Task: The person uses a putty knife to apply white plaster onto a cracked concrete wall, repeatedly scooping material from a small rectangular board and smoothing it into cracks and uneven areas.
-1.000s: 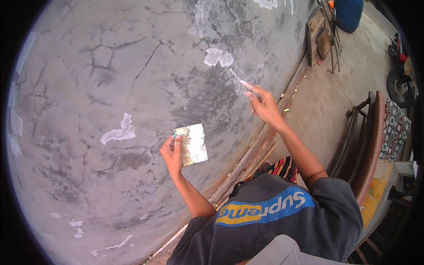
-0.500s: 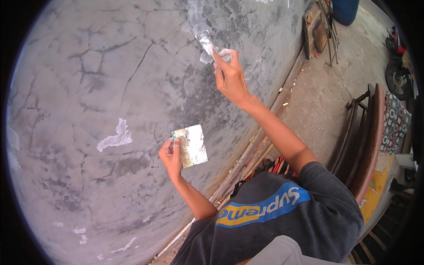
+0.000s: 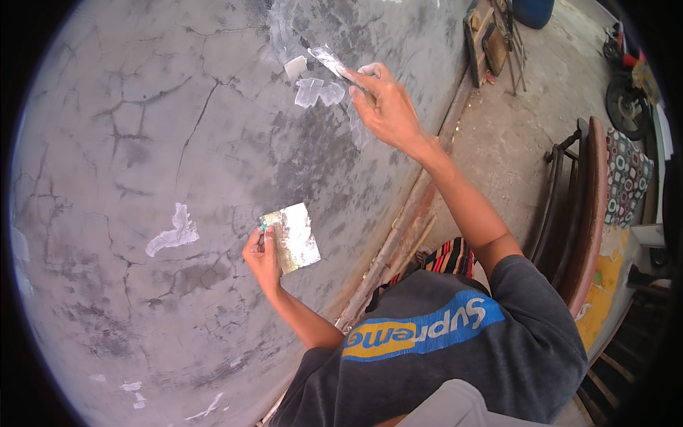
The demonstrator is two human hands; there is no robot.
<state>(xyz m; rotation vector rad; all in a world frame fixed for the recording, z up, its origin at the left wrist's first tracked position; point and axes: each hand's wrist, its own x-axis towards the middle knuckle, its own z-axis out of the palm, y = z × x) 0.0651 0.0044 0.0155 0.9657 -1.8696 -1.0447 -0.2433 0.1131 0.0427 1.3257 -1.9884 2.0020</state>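
While pinching the plate by its left edge with the left hand, holding the scraper in the right hand, higher and further right, closed around its near end. Carrying white paste on the plate's face, mostly toward the right, and more on the scraper. Pointing the scraper up and leftward over the cracked wall; cannot tell whether touching it. Positioned just right of a small patch and just above a wider patch. Placed well left of a brown bench.
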